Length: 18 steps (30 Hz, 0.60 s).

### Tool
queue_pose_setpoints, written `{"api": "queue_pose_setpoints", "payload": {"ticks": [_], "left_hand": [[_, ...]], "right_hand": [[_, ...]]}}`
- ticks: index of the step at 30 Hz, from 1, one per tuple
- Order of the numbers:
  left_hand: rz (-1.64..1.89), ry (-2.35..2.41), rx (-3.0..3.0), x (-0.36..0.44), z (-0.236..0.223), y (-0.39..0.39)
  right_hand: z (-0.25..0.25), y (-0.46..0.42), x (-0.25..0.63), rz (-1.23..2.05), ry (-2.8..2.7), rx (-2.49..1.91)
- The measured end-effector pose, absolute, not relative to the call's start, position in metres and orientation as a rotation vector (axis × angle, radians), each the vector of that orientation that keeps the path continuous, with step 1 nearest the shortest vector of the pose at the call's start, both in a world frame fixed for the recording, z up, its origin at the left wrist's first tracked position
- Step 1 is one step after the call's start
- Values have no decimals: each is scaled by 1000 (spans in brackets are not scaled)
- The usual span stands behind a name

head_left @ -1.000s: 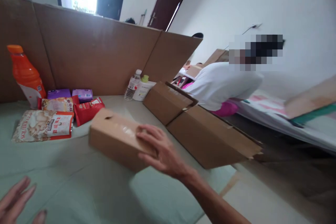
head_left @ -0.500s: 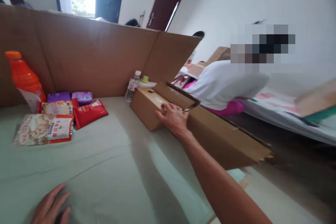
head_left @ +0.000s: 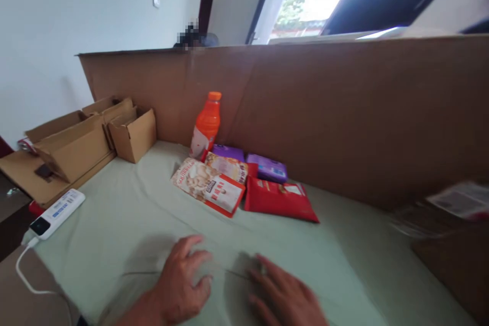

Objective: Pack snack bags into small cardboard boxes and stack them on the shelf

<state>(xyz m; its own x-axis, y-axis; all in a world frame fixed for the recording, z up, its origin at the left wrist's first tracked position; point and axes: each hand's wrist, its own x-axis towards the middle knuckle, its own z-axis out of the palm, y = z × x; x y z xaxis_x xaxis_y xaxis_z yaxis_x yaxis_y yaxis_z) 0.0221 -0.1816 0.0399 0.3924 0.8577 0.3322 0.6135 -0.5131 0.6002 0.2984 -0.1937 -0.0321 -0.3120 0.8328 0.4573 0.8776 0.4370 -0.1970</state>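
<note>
L hand (head_left: pixel 182 282) & R hand (head_left: pixel 286 291) empty, fingers loosely spread, nearside of red pkt (head_left: pixel 280 201). Pouch (head_left: pixel 209 187) left of red pkt: prob. light, soft, slick; pinch edge.

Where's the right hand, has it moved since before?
Yes: the right hand was right of the red packet; now it is in front, so it moved left and nearer.

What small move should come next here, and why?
I'd probably ease the right hand forward to the red packet. That hand looks empty, its fingers already point toward the packet, and only bare cloth shows between them. The left hand looks empty too.
</note>
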Motion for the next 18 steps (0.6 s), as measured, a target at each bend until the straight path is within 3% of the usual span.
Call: {"api": "queue_pose_setpoints", "payload": {"ticks": [4, 8, 13, 18], "left_hand": [[1379, 1687, 2259, -31, 76, -118], [1514, 1977, 2066, -89, 131, -22], [1333, 2097, 2027, -127, 188, 68], [979, 2135, 2070, -138, 201, 108]], "right_hand": [[-49, -185, 211, 211, -2476, -1158], [-46, -181, 178, 313, -2507, -1031], [-26, -184, 174, 342, -2562, -1095], [-9, -184, 170, 493, -2476, -1189]]}}
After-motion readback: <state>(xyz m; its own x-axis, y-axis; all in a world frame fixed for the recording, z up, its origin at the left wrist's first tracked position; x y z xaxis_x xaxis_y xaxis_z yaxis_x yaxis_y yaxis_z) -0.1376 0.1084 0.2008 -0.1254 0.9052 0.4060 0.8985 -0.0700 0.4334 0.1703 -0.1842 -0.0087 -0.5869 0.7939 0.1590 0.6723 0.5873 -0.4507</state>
